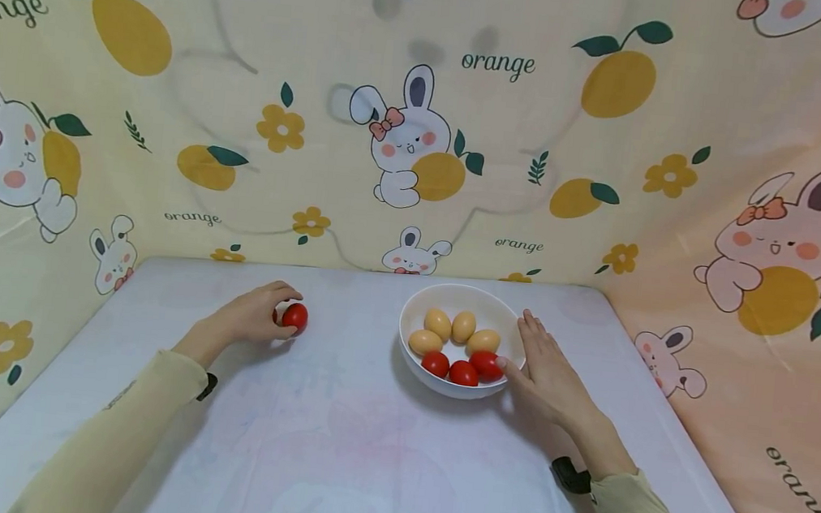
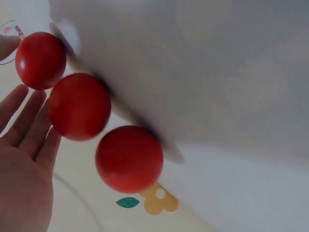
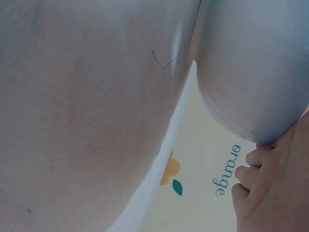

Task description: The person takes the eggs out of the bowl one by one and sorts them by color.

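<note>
In the head view my left hand [image 1: 255,314] is at the left of the table, thumb and fingertips curved round a smooth red egg [image 1: 295,317]. The left wrist view has three red eggs in a row; my fingers and thumb are at the far egg [image 2: 40,61], while the middle egg [image 2: 80,107] and the near egg [image 2: 129,159] lie outside the grasp. My right hand [image 1: 550,375] rests along the right side of a white bowl [image 1: 412,362], fingers straight, thumb over its rim. Inside are several tan eggs [image 1: 438,324] and three red eggs [image 1: 464,373].
The table [image 1: 335,445] has a pale cloth over it. Patterned cloth walls [image 1: 339,63] with rabbits and oranges stand behind and on both sides. Dark bands [image 1: 573,475] sit at both wrists.
</note>
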